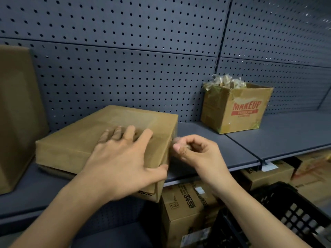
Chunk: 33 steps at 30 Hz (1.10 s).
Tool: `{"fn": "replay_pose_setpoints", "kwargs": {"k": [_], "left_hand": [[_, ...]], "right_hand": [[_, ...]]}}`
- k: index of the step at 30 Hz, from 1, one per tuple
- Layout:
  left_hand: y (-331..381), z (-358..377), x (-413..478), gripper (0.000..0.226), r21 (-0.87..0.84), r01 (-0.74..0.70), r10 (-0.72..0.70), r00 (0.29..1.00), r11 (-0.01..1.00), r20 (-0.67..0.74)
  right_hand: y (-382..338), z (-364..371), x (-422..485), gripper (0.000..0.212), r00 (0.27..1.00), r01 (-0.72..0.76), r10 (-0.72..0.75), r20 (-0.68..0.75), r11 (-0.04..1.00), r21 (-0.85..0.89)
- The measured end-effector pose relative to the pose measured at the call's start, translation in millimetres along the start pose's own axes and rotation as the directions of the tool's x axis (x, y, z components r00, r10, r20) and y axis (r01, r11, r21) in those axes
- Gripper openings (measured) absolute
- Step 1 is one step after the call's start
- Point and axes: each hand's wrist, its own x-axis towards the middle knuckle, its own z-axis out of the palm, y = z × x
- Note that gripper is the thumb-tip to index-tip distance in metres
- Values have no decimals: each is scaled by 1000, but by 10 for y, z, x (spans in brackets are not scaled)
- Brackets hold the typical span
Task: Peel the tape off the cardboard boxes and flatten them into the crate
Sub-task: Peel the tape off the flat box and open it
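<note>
A flat brown cardboard box (75, 140) lies on the grey shelf (250, 140), its near corner jutting past the shelf's front edge. My left hand (125, 158) presses on the box's top with fingers spread and the thumb hooked over the right side. My right hand (193, 151) sits just right of the box's side, with thumb and fingers curled and pinched together at the box's edge; clear tape between them is too faint to make out. A black plastic crate (286, 212) stands at the lower right.
An open box marked MAKEUP (238, 111), stuffed with crumpled clear tape, stands on the shelf at the right. A tall brown box (16, 113) stands at the far left. More cardboard boxes (188, 212) sit under the shelf. A perforated back panel (143, 59) rises behind.
</note>
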Motion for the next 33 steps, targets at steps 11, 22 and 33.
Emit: {"fn": "replay_pose_setpoints", "kwargs": {"k": [11,22,33], "left_hand": [[-445,-156,-154,72,-191,-157,178,979,969,97],[-819,-50,-30,34,-376,-105,198,955,921,219],[-291,-74,-10,59,-88,-34,35,999,996,2]], "right_hand": [[227,-302,150,39,993,-51,64,-96,990,133],[209,-289,69,20,994,53,-76,-81,964,-261],[153,58,-28,38,961,106,-233,-150,811,-576]]}}
